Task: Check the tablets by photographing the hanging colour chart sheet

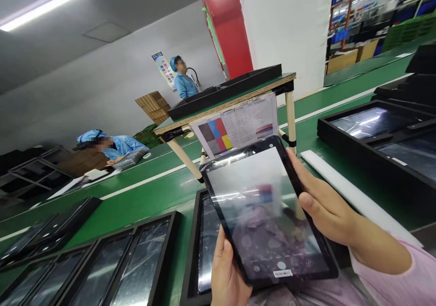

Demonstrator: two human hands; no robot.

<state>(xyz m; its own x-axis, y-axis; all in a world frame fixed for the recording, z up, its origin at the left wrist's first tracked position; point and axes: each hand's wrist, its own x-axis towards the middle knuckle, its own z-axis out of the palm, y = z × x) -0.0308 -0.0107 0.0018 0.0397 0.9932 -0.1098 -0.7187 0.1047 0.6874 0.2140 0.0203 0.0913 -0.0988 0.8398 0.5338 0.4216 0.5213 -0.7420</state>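
A black-framed tablet [259, 215] is held up and tilted in front of me, its lit screen showing a camera view with a round shutter button. My left hand [226, 269] grips its lower left edge, thumb along the side. Around the upper right edge wraps my right hand [327, 201], with the thumb near the screen's border. A small white label sticks to the bottom of the screen. Behind the tablet, a colour-blocked printed sheet [235, 128] hangs from a raised shelf. Partly hidden by the tablet lies a black foam tray [190, 260] with a film-covered panel.
Black trays of tablets [136, 260] lie on the green bench at left, more trays [368, 133] at right. A white foam strip [354, 192] lies beside my right arm. The raised shelf [225, 101] stands ahead. Two co-workers in blue are beyond, one bending [124, 147].
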